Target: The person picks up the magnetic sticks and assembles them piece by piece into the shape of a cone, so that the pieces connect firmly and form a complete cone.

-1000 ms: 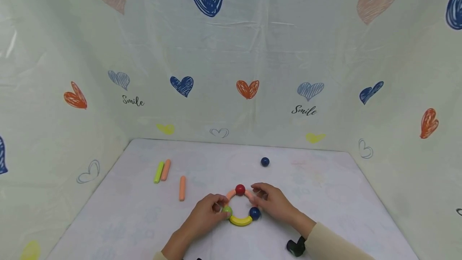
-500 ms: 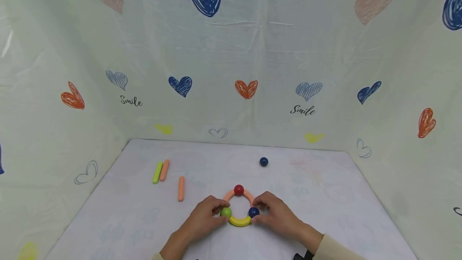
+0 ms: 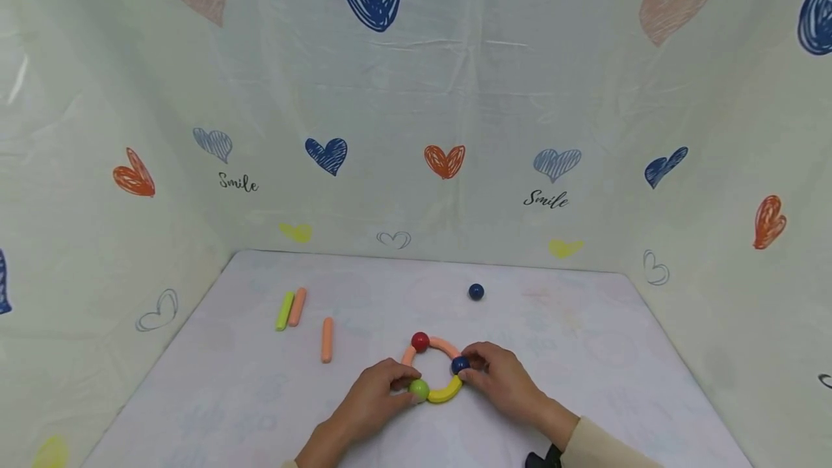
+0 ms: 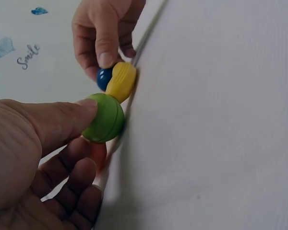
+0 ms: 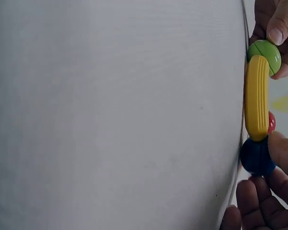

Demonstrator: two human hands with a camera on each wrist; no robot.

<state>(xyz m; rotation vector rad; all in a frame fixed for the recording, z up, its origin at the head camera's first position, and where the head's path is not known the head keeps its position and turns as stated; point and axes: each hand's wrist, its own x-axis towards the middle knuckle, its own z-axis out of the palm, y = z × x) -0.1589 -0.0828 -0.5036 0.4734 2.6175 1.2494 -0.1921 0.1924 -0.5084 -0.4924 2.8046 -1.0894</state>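
A ring of coloured balls and curved bars lies on the table in front of me. At its lower left, my left hand pinches the green ball between thumb and fingers. On the opposite side, my right hand holds the dark blue ball. A yellow curved bar joins these two balls; its grooved side faces the right wrist view. The red ball sits at the far side, between two peach curved bars, one of them the right-hand bar. Fingers partly cover the left peach bar.
A loose dark blue ball lies beyond the ring. To the left are a lime green stick, a peach stick beside it, and another peach stick nearer. A heart-printed curtain surrounds the table.
My right hand has come from the right peach bar to the dark blue ball. The ring has turned counterclockwise: red shifted left, blue away from me, green rightward with my left hand.
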